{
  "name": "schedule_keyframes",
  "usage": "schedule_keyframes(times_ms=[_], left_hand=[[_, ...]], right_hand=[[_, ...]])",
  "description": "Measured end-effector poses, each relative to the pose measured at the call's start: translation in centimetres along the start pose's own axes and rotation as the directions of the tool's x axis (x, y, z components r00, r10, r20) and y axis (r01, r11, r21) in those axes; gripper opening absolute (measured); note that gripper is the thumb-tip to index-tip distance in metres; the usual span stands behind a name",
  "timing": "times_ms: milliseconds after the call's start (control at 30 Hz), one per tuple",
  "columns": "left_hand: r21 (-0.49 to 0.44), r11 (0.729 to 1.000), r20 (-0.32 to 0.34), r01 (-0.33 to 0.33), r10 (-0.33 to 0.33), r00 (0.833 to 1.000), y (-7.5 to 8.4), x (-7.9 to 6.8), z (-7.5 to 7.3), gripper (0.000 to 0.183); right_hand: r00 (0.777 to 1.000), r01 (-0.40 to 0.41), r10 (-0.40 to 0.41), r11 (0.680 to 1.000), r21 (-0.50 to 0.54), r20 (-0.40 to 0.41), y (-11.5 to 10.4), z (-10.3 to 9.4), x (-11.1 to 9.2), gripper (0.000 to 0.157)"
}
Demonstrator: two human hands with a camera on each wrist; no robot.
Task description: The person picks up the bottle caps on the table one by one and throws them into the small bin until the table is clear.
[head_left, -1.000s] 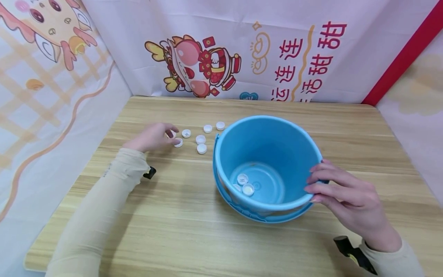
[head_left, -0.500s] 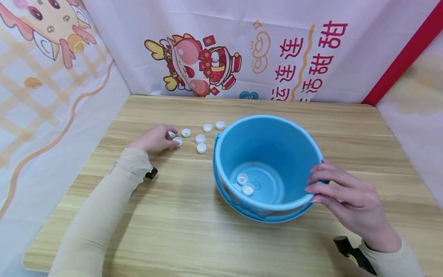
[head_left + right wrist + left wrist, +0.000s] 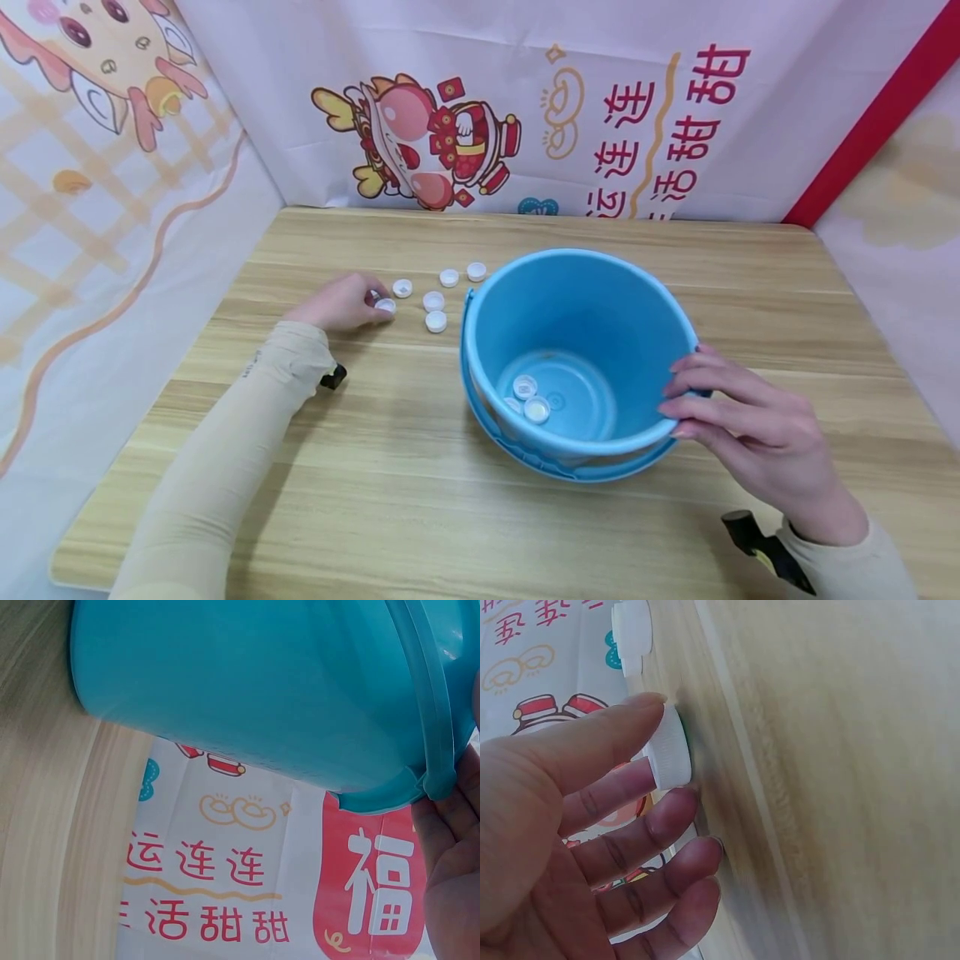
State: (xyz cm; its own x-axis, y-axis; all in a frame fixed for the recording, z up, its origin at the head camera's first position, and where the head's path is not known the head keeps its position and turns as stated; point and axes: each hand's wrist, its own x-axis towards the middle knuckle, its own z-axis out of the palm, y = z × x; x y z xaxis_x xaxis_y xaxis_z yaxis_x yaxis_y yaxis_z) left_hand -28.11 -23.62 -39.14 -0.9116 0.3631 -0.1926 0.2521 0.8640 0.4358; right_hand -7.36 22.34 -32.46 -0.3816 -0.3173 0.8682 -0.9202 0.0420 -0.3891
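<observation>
My left hand (image 3: 352, 302) lies on the wooden table (image 3: 390, 467), left of a blue plastic bucket (image 3: 577, 258). Its fingertips pinch a small white bottle cap (image 3: 386, 306). In the left wrist view the cap (image 3: 669, 744) sits between two fingertips of the hand (image 3: 622, 761), against the tabletop. Several more white caps (image 3: 434, 301) lie loose between that hand and the bucket. Two or three caps (image 3: 537, 409) rest on the bucket's floor. My right hand (image 3: 720, 408) grips the bucket's right rim, fingers over the edge; the right wrist view shows the bucket wall (image 3: 262, 690) beside my palm (image 3: 454, 855).
Printed cloth walls (image 3: 525, 108) close in the table at the back and on both sides. The bucket's handle (image 3: 577, 475) lies folded down round its near side. Bare wood (image 3: 375, 517) stretches in front of the bucket.
My left hand's fingers have curled in round the cap at the left end of the group. The right hand and the bucket have stayed where they were.
</observation>
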Motion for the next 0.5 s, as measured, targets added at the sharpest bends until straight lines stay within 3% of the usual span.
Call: schedule_keyframes(times_ms=[300, 500], left_hand=[[-0.011, 1.0, -0.017, 0.019, -0.019, 1.0, 1.2, -0.7, -0.9, 0.031], [0.026, 0.998, -0.084, -0.049, 0.051, 0.995, 3.8, -1.4, -2.5, 0.033]], right_hand=[[1.0, 0.007, -0.007, 1.0, 0.011, 0.0, 0.1, 0.0, 0.0, 0.027], [1.0, 0.02, -0.02, 1.0, 0.014, -0.01, 0.1, 0.1, 0.1, 0.026]])
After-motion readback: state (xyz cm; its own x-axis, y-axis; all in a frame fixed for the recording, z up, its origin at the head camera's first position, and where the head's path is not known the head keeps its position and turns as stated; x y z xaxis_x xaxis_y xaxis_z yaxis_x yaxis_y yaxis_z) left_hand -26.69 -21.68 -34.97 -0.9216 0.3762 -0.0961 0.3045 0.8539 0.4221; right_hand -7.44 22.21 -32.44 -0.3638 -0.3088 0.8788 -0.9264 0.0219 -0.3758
